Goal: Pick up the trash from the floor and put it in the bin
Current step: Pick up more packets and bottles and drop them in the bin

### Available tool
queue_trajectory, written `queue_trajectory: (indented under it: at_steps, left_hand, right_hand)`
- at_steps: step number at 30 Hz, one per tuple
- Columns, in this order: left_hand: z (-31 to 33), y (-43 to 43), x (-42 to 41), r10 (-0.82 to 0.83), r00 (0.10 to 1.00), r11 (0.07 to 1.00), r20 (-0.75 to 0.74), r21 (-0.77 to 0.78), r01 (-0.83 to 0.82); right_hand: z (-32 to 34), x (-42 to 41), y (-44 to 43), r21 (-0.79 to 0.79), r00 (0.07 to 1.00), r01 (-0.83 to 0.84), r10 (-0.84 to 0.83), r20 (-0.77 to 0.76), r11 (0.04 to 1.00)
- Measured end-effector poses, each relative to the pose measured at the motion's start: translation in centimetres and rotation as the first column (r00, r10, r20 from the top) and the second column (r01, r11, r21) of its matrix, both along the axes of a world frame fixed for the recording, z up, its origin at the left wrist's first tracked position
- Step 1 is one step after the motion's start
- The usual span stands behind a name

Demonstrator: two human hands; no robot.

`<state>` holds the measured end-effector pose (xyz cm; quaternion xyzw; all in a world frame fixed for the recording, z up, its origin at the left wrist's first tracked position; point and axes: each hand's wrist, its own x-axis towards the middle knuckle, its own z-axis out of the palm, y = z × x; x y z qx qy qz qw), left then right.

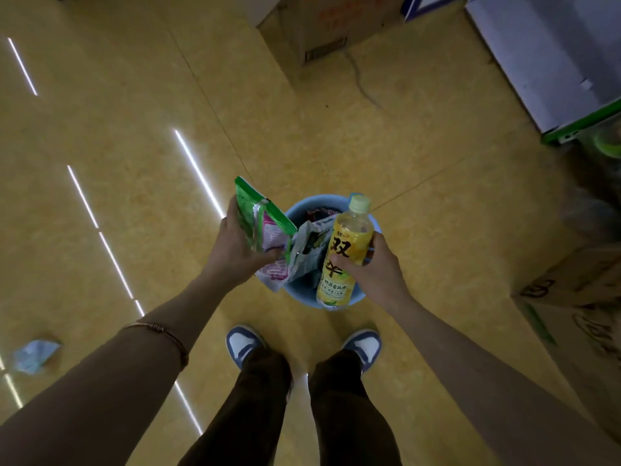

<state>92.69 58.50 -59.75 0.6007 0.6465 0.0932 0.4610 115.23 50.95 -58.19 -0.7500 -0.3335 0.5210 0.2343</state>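
Over the blue bin, already holding wrappers, the left hand grips a green snack packet and the right hand a yellow tea bottle, neither dropped yet, while a crumpled blue wrapper waits on the floor, near left.

FLOOR: SURFACE AND ITEMS

The floor is a glossy yellow sheet with thin seam lines. White light streaks reflect along its left side. A blue bin stands at centre. Two blue-and-white shoes stand near the bin on the camera side. A crumpled pale-blue wrapper lies at far left, well apart from the bin. A brown carton sits at the top edge, and a grey cable runs across the floor beside its base. A white box sits at upper right. Printed cartons line the right edge.
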Motion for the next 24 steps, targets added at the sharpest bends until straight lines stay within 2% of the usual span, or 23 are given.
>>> queue_trajectory:
  at_steps: [5,10,14,16,19,24]
  left_hand:
    - [-2.3,1.5,-0.3,-0.121,0.973,0.992,-0.196,0.016,0.127]
    - [-4.3,2.3,1.3,-0.179,0.833,0.977,-0.524,0.006,0.213]
    - [-6.1,2.7,2.5,-0.207,0.742,0.965,-0.638,-0.009,0.261]
    - [-6.8,2.9,2.8,-0.201,0.731,0.966,-0.652,-0.009,0.257]
    - [-7.7,3.3,3.0,-0.151,0.768,0.979,-0.623,0.014,0.203]
    - [-8.3,3.7,2.6,0.062,0.915,0.995,-0.398,0.097,-0.025]
  right_hand:
    - [-2.8,-0.4,0.4,0.005,0.999,-0.003,0.003,0.045,1.0]
    - [-5.5,-0.9,1.2,0.033,0.996,-0.027,0.024,0.09,0.999]
    - [-7.6,-1.1,1.7,-0.001,0.993,-0.046,0.046,0.113,0.999]
    - [-8.4,-1.0,2.0,-0.012,0.992,-0.041,0.042,0.12,0.999]
    - [-9.7,-0.9,2.0,-0.033,0.992,-0.015,0.019,0.126,0.999]
    - [-10.9,-1.1,1.7,-0.085,0.995,-0.01,0.018,0.1,0.996]
